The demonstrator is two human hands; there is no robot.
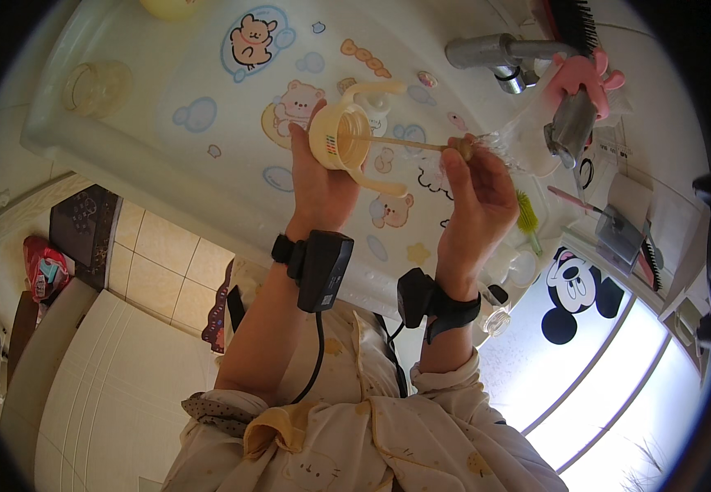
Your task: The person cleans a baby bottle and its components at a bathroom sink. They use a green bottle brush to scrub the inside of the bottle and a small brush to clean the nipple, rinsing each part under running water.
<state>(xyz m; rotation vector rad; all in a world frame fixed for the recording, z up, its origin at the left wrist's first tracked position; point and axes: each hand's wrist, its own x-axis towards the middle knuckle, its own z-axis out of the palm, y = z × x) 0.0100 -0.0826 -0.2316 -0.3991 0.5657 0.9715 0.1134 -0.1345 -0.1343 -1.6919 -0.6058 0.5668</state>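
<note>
In my left hand (329, 184) is a cream baby-bottle collar with two curved handles (331, 136), its round opening turned to the right. A thin straw or tube (404, 144) runs from inside that opening to my right hand (481, 184). The fingers of my right hand pinch its far end, a small brownish piece (463, 147), where water splashes. Just behind the handled piece a small clear-and-white part (378, 111) lies on the sticker-covered basin floor. What my left palm covers is hidden.
A metal faucet (478, 53) and a pink animal-shaped spout cover (586, 83) stand at upper right. A clear jar (97, 89) rests at the basin's left. Near the right rim are a green bottle brush (526, 215) and a glass jar (495, 322).
</note>
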